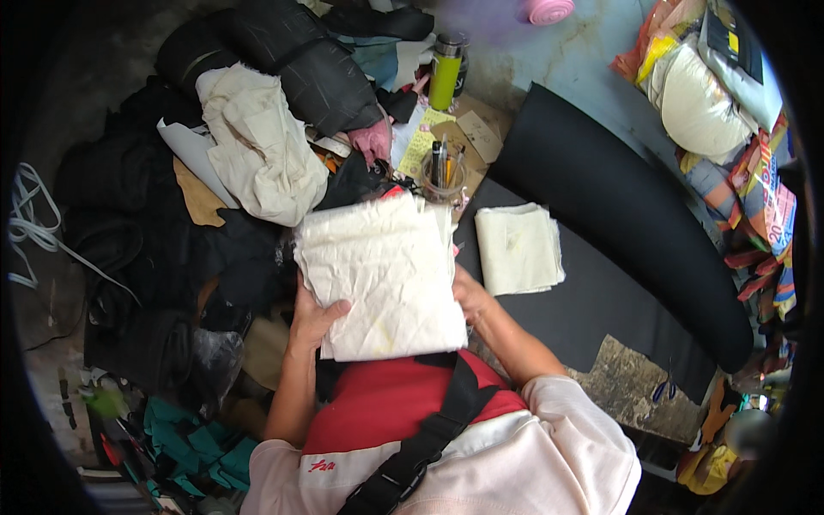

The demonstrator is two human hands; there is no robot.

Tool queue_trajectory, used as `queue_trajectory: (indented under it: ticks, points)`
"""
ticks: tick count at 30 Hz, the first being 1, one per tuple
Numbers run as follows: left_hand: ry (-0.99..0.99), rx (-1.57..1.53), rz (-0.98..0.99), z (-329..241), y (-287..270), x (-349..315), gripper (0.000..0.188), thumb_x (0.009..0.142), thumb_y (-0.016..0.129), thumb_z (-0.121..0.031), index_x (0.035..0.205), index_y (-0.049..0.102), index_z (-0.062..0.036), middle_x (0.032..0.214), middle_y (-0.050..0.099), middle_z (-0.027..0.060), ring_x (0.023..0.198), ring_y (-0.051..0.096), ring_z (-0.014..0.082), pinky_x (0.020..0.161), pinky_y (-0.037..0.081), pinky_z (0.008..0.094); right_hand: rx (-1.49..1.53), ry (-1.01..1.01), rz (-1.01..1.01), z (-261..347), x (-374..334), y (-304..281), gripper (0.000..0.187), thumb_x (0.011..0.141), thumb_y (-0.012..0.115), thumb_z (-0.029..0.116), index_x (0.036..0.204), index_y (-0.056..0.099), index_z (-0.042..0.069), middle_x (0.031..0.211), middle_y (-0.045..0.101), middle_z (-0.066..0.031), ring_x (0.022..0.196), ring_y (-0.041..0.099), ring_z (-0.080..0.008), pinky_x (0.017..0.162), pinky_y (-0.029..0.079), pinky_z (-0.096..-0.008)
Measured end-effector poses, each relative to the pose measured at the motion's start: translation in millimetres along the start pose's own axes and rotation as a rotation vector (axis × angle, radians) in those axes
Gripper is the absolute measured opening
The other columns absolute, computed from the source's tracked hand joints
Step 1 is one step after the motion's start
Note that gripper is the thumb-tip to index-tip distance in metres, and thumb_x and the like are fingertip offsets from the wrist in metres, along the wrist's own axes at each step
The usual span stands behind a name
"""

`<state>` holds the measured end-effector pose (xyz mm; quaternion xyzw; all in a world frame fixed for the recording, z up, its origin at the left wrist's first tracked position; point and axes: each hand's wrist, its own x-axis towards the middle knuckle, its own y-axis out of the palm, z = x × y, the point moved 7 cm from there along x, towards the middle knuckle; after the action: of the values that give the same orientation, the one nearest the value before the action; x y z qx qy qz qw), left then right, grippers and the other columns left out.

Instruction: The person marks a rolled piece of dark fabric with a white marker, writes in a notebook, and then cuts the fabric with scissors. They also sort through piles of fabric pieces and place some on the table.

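Note:
A large folded piece of cream cloth [386,279] is held up in front of my body, its layers stacked and its top face creased. My left hand [319,313] grips its left edge, the thumb lying on top and the other fingers hidden underneath. At the opposite edge, my right hand [468,296] closes on the cloth, with most of its fingers out of sight behind the side. Just right of it, a smaller folded cream cloth [518,249] lies on the dark sheet material [592,313] covering the table.
A thick black roll [635,215] curves along the table's right side. Scissors [665,384] lie near its lower edge. Beyond the cloth stand a cup of pens [444,176] and a green bottle [445,73]. Crumpled cream cloth [257,142] and dark fabric [129,223] pile up at left.

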<state>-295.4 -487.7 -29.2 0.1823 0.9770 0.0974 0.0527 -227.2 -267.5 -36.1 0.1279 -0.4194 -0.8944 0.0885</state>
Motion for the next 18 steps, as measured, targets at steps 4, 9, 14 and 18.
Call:
queue_trajectory:
  ticks: [4,9,14,18]
  points:
    - [-0.458,-0.52,0.138,59,-5,-3,0.102,0.057,0.088,-0.034,0.137,0.033,-0.0028,0.129,0.05,0.0092,0.116,0.051,0.025,0.098,0.043,0.0409,-0.142,0.035,-0.012,2,3,11,0.096,0.058,0.083,0.02,0.138,0.033,0.001,0.129,0.05,-0.0115,0.119,0.049,-0.0228,0.101,0.039,-0.0363]
    - [-0.238,-0.589,0.249,39,7,22,0.081,0.069,0.075,-0.039,0.133,0.04,-0.0052,0.129,0.051,0.0084,0.117,0.05,0.0248,0.101,0.04,0.0394,-0.399,-0.168,0.135,54,30,54,0.1,0.064,0.083,0.03,0.142,0.027,0.001,0.135,0.045,-0.0094,0.123,0.045,-0.0198,0.104,0.032,-0.0323]
    - [0.097,-0.762,0.16,-42,14,135,0.07,0.076,0.065,-0.042,0.132,0.042,-0.0054,0.128,0.051,0.0084,0.118,0.049,0.0247,0.102,0.039,0.0392,-0.152,-0.379,0.177,108,42,72,0.101,0.072,0.077,0.042,0.146,0.017,0.007,0.138,0.04,-0.0157,0.123,0.045,-0.0246,0.099,0.039,-0.036]
    - [0.393,-0.867,0.141,-123,21,247,0.064,0.082,0.057,-0.044,0.131,0.043,-0.0055,0.128,0.051,0.0084,0.119,0.048,0.0246,0.103,0.037,0.039,-0.237,-0.31,0.106,107,31,40,0.067,0.086,0.065,0.028,0.139,0.032,0.004,0.127,0.051,-0.0196,0.11,0.057,-0.0276,0.09,0.047,-0.0365]
